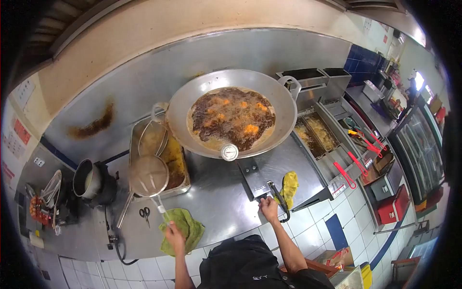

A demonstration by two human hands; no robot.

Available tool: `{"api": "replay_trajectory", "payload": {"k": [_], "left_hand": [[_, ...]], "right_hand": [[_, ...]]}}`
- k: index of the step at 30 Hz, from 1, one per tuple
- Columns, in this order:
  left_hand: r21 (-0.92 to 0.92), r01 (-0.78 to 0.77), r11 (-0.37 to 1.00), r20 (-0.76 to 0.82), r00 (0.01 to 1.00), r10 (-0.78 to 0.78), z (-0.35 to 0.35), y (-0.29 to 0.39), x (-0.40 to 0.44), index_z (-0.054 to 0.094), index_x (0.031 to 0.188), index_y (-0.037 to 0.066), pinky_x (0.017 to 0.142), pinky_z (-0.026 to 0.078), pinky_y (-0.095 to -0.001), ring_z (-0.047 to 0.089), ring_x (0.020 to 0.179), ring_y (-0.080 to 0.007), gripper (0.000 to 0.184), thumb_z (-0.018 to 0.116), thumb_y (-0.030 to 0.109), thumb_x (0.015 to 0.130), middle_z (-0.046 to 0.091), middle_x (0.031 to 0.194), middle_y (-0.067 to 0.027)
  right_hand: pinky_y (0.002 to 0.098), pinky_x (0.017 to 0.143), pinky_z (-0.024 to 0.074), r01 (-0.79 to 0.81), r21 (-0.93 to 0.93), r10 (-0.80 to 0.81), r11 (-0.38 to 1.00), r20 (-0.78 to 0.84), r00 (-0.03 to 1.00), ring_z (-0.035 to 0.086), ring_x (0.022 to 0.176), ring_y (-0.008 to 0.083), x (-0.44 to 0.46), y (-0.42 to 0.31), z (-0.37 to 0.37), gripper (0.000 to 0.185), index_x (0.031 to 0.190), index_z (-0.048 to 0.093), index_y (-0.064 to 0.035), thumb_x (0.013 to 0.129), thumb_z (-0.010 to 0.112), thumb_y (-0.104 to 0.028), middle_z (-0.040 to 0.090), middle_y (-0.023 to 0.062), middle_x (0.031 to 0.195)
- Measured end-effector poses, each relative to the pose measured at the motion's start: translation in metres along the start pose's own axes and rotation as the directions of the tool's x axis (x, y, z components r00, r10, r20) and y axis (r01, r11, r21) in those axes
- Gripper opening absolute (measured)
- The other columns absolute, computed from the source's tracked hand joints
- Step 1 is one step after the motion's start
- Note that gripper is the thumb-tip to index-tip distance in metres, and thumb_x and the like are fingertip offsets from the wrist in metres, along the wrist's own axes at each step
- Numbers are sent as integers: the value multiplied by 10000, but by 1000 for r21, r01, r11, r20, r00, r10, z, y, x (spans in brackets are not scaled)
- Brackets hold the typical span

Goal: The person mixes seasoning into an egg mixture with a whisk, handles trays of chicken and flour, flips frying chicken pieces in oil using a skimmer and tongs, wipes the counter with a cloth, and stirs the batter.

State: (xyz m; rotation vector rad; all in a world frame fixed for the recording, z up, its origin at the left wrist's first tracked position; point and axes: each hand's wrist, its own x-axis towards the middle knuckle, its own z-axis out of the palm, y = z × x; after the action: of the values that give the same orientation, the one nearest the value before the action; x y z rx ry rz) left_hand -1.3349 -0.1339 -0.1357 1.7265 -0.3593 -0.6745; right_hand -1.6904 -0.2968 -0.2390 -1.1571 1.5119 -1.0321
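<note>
My left hand (175,237) is closed around the handle of a round mesh strainer (149,176), beside a green cloth (192,230). The strainer's bowl is over the near part of a metal tray (182,189) with oily yellowish contents. My right hand (268,209) is closed at the front end of a dark metal burner box (252,177), near a black hose (280,198); what its fingers grip is hidden. Beyond is a large wok (288,113) of bubbling dark oil with orange pieces (251,129) frying. A dial thermometer (229,152) sits at its near rim.
Black scissors (145,216) lie left on the steel counter (216,188). Another strainer (153,137) rests over the tray's far end. A yellow cloth (289,189) lies right of the hose. Fryers (315,135) with red-handled baskets (344,175) stand right; a dark pot (87,178) stands left.
</note>
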Motion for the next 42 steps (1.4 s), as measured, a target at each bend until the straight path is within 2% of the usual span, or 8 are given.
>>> {"api": "replay_trajectory", "payload": {"k": [4, 11, 15, 19, 27, 32, 34, 42], "left_hand": [[426, -546, 721, -23, 791, 612, 1, 93, 22, 437, 622, 5, 468, 318, -352, 367, 477, -148, 499, 528, 358, 963, 399, 492, -41], [487, -804, 340, 496, 575, 650, 86, 308, -26, 566, 787, -11, 464, 306, -351, 413, 451, -174, 217, 586, 172, 902, 482, 540, -121], [432, -888, 157, 744, 450, 495, 177, 351, -47, 565, 909, -4, 527, 382, -418, 543, 535, -323, 139, 605, 122, 868, 547, 599, -193], [344, -917, -202, 916, 281, 285, 260, 366, -91, 569, 1066, 36, 648, 457, -495, 604, 718, -430, 238, 615, 78, 836, 604, 692, -234], [219, -640, -736, 973, 200, 116, 424, 315, -98, 662, 983, 60, 665, 533, -365, 689, 763, -248, 199, 613, 99, 794, 686, 765, -107], [275, -477, -835, 959, 193, 205, 482, 289, -48, 726, 812, 163, 606, 520, -291, 695, 760, -171, 93, 635, 183, 814, 706, 788, -17], [329, -463, -823, 906, 400, 137, 499, 284, -20, 747, 862, 173, 609, 533, -298, 701, 804, -163, 118, 635, 176, 825, 721, 841, -20], [606, -583, -541, 794, 490, 361, 397, 323, 51, 713, 855, 73, 708, 560, -382, 693, 855, -281, 124, 607, 112, 805, 702, 897, -150]], "right_hand": [[364, 514, 433, 129, -336, -186, 933, -143, 972, 560, 508, 229, -9, -14, 4, 291, 718, 494, 11, 879, 635, -186, 550, 133, 555], [291, 514, 479, 30, -302, 13, 953, 139, 990, 595, 527, 146, -27, 2, -33, 404, 1073, 612, -11, 888, 638, -370, 653, 74, 686], [248, 502, 471, -218, -73, 229, 973, 397, 889, 571, 553, 106, -64, 19, -101, 321, 1044, 632, -37, 915, 603, -330, 672, 48, 839], [248, 509, 492, -479, 161, 454, 863, 169, 875, 592, 564, 103, -98, 77, -185, 262, 1000, 632, -7, 932, 571, -252, 681, 73, 806], [269, 430, 487, -661, 286, 718, 694, -199, 668, 627, 550, 172, -124, 241, -321, 249, 1009, 607, -5, 922, 510, -216, 679, 121, 805], [327, 398, 501, -714, 438, 835, 547, -224, 503, 603, 535, 224, -133, 318, -356, 205, 983, 572, 5, 885, 492, -156, 643, 145, 777], [346, 397, 494, -702, 523, 868, 484, -191, 458, 594, 528, 232, -131, 294, -357, 205, 992, 567, 1, 870, 502, -150, 634, 139, 778], [373, 513, 504, -700, 427, 803, 572, -120, 583, 633, 670, 282, -113, 265, -341, 336, 1114, 537, 44, 867, 506, -183, 645, 189, 918]]}}
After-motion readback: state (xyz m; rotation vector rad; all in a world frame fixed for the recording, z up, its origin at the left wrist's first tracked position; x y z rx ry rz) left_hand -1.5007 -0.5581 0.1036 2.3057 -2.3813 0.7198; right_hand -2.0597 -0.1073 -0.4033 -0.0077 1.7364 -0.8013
